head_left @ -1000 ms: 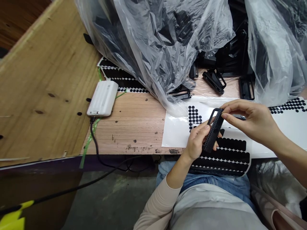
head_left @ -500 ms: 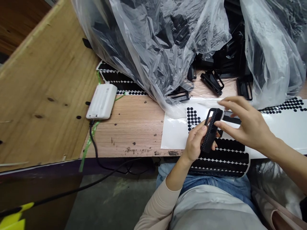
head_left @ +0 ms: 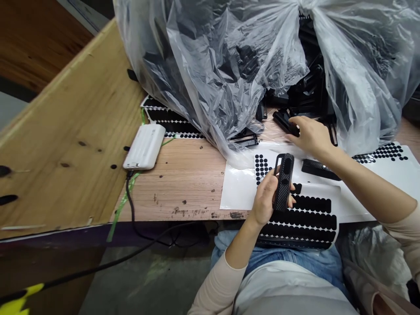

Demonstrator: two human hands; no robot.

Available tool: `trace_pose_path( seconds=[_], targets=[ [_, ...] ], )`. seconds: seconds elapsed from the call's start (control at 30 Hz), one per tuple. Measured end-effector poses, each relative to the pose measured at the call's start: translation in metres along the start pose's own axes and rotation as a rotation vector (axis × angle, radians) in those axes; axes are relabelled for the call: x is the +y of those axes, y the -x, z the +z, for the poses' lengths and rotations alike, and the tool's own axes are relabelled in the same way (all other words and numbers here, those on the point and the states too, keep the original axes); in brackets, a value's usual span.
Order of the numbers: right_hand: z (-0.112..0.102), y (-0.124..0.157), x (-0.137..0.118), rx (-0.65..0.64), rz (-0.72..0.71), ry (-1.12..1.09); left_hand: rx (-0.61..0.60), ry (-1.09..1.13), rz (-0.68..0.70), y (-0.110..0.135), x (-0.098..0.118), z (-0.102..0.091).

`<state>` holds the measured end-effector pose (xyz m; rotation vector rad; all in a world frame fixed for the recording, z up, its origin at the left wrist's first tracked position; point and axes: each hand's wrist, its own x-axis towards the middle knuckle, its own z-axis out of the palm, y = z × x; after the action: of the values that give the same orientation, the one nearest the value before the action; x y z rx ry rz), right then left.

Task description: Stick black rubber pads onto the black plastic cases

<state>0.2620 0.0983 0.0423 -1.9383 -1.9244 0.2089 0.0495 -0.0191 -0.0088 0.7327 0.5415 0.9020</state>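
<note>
My left hand [head_left: 267, 197] is closed round a long black plastic part [head_left: 284, 180] with a woven carbon pattern, holding it upright over a white sheet of round black stickers [head_left: 308, 210]. My right hand [head_left: 310, 133] reaches to the back of the bench and rests its curled fingers on another black part [head_left: 285, 121] beside the pile under the plastic bags. Whether the fingers grip that part is not clear. A flat black part [head_left: 320, 169] lies on the sheet under my right forearm.
Two big clear plastic bags [head_left: 226, 61] full of black parts fill the back of the wooden bench [head_left: 183, 183]. A white power bank [head_left: 144, 147] with a black cable [head_left: 138, 214] lies at the left. More sticker sheets [head_left: 167, 116] lie under the bags. A slanted wooden board [head_left: 65, 144] stands left.
My right hand has let go of the part in my left hand and moved up and back to a black part by the bags. The flat part now lies on the sheet.
</note>
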Motion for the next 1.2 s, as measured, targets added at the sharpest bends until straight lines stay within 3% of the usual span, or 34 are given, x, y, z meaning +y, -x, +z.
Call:
trace_pose_path(
  seconds=[0.1,0.23,0.3,0.43,0.53,0.63,0.7,0.73,0.83,1.0,1.07,1.2],
  targets=[
    [-0.003,-0.006,0.009,0.024,0.097,-0.100,0.003,0.005,0.017,0.000,0.002,0.000],
    [-0.027,0.007,0.027,-0.044,0.384,-0.683,0.018,-0.027,0.004,-0.001,0.004,-0.001],
    [-0.037,0.017,0.035,-0.073,0.455,-0.929,0.025,-0.037,0.008,-0.001,0.005,-0.001],
    [-0.056,0.043,0.038,-0.201,0.525,-1.129,0.014,-0.012,0.012,-0.002,0.008,0.000],
    [-0.076,0.064,0.022,-0.385,0.379,-1.093,0.020,0.031,0.007,-0.002,0.008,0.001],
    [-0.094,0.079,-0.004,-0.705,0.106,-0.923,0.048,0.065,-0.002,-0.001,0.007,0.001],
    [-0.097,0.085,-0.022,-0.826,-0.052,-0.785,0.009,0.053,-0.003,0.001,0.006,0.000],
    [-0.095,0.086,-0.030,-0.801,-0.099,-0.738,-0.030,0.041,-0.005,0.001,0.006,0.000],
    [-0.081,0.082,-0.044,-0.556,-0.115,-0.697,-0.129,0.005,-0.047,0.004,0.005,-0.002],
    [-0.039,0.056,-0.039,-0.257,0.035,-0.728,-0.038,0.073,0.007,0.006,0.005,-0.002],
    [-0.017,0.045,-0.034,-0.247,-0.056,-0.577,-0.017,0.111,0.041,0.007,0.005,-0.001],
    [0.020,0.033,-0.032,-0.414,-0.390,-0.192,-0.113,0.025,0.013,0.011,0.008,0.000]
  ],
)
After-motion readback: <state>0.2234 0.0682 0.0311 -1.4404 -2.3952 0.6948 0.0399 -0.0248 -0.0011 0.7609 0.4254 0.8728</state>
